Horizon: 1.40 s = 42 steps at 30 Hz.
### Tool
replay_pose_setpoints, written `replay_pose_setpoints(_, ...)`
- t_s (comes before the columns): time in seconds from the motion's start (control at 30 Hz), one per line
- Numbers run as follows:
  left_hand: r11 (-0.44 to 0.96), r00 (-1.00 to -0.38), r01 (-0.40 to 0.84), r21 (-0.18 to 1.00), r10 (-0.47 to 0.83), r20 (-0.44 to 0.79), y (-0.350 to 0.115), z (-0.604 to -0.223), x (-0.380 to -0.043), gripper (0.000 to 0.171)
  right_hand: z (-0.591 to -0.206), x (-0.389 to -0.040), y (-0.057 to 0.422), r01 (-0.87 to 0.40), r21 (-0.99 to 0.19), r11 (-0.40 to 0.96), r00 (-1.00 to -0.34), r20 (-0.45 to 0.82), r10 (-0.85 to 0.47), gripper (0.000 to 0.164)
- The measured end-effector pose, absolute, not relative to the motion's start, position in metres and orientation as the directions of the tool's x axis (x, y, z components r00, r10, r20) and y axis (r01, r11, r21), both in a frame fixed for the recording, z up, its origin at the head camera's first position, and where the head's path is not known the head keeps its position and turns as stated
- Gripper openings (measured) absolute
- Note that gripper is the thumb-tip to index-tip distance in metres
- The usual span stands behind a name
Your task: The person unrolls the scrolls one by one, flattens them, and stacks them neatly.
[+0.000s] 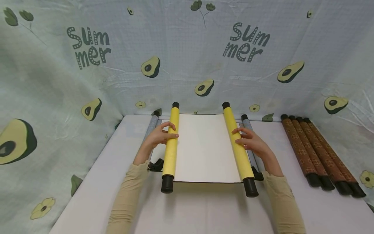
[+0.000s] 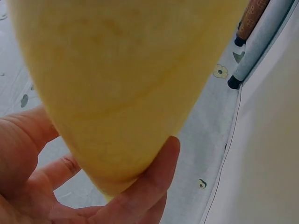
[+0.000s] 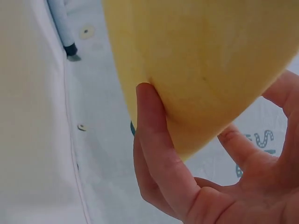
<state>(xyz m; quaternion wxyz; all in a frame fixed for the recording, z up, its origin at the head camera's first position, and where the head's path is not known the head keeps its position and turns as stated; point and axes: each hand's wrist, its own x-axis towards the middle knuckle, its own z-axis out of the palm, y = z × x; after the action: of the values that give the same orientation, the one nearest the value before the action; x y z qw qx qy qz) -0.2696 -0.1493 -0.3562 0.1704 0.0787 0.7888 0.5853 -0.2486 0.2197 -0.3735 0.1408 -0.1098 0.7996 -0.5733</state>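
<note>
A yellow scroll, partly unrolled, shows a blank white sheet [image 1: 204, 146] between its left roller [image 1: 170, 156] and right roller [image 1: 240, 152], both capped in black. My left hand [image 1: 160, 136] grips the left roller around its middle, fingers curled about it. On the other side, my right hand [image 1: 253, 141] holds the right roller the same way. The wrist views show the yellow roll [image 2: 121, 93] filling the left palm and the yellow roll [image 3: 201, 79] in the right fingers. Shadows fall on the table below the sheet. A grey-blue scroll [image 1: 152, 126] lies open beneath, largely hidden.
Several brown patterned scrolls [image 1: 301, 149] with black ends lie side by side at the table's right. The white table [image 1: 117, 182] meets a hanging cloth [image 1: 175, 42] printed with avocados along its back and sides.
</note>
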Motion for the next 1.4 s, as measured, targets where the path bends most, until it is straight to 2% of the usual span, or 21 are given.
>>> replay_pose_setpoints(0.27, 0.274, -0.932, -0.025, 0.961, 0.342, -0.122, -0.152, -0.346, -0.263, 0.04, -0.37, -0.244, 0.219, -0.021, -0.954, 0.298, -0.951, -0.073, -0.3, 0.027)
replay_pose_setpoints(0.43, 0.264, -0.929, -0.016, 0.964, 0.353, -0.112, -0.153, -0.345, -0.264, 0.041, -0.367, -0.243, 0.216, -0.018, -0.942, 0.336, -0.966, -0.07, -0.249, 0.029)
replay_pose_setpoints(0.93, 0.241, -0.936, -0.047, 0.969, 0.328, -0.127, -0.148, -0.334, -0.261, 0.043, -0.355, -0.235, 0.23, -0.05, -0.957, 0.284, -0.965, -0.028, -0.262, 0.028)
replay_pose_setpoints(1.4, 0.256, -0.946, -0.057, 0.965, 0.295, -0.134, -0.157, -0.342, -0.269, 0.036, -0.356, -0.236, 0.234, -0.046, -0.962, 0.268, -0.97, -0.021, -0.244, 0.02)
